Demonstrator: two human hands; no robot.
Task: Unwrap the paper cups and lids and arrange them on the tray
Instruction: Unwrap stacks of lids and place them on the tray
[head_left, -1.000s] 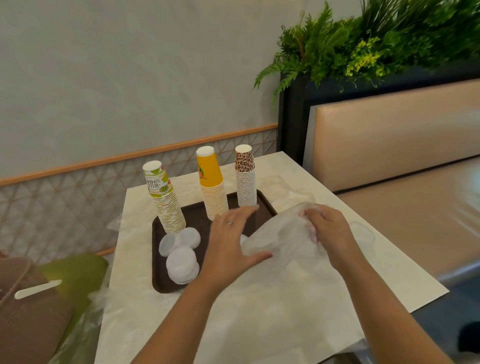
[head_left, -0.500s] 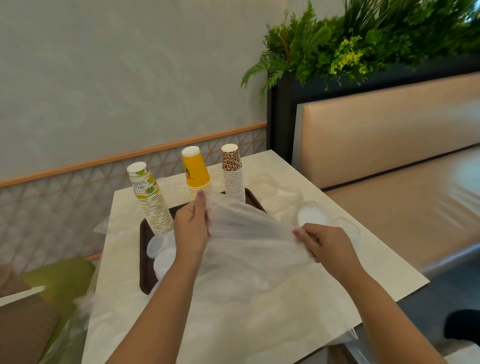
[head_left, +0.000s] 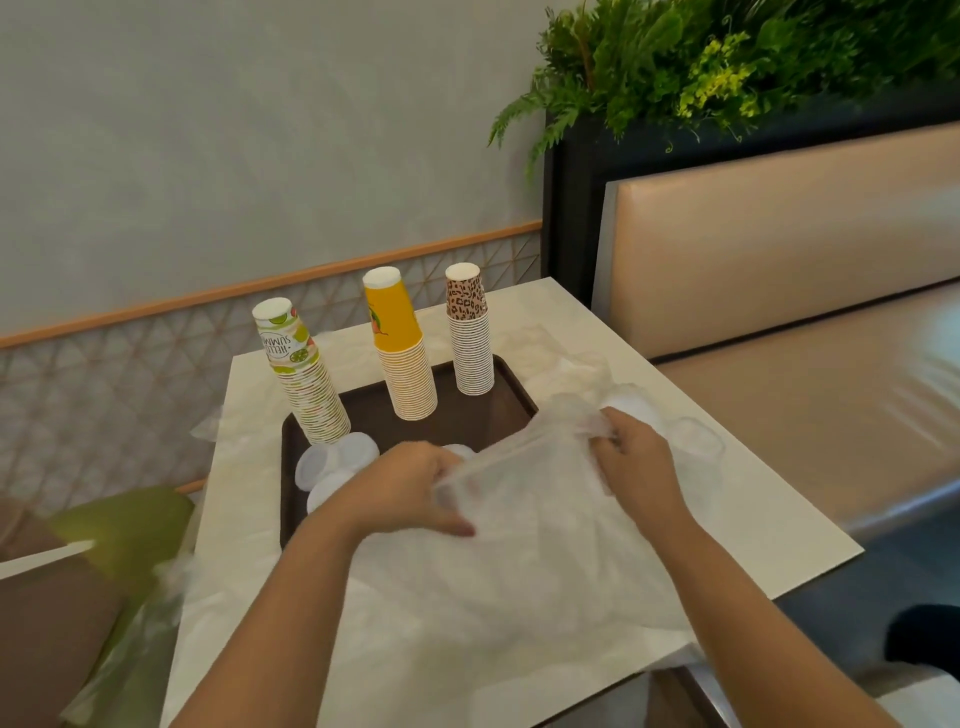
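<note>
While both hands clutch the clear plastic wrap (head_left: 540, 535) spread over the table (head_left: 753, 525), the left hand (head_left: 415, 488) pinches its near edge and the right hand (head_left: 636, 457) bunches its far edge. Three upside-down cup stacks (head_left: 408, 364) stand on the brown tray (head_left: 509, 410); white lids (head_left: 337, 462) lie at its left.

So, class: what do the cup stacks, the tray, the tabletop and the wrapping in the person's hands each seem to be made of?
Cup stacks: printed paper, matte, with thin rolled rims showing as ridges.
Tray: dark brown, dull sheen, raised rim; probably plastic, though wood can't be ruled out.
Tabletop: pale, smooth, faintly veined; marble or a marble-look laminate.
Wrapping: thin, translucent, crinkled film, likely plastic.
</note>
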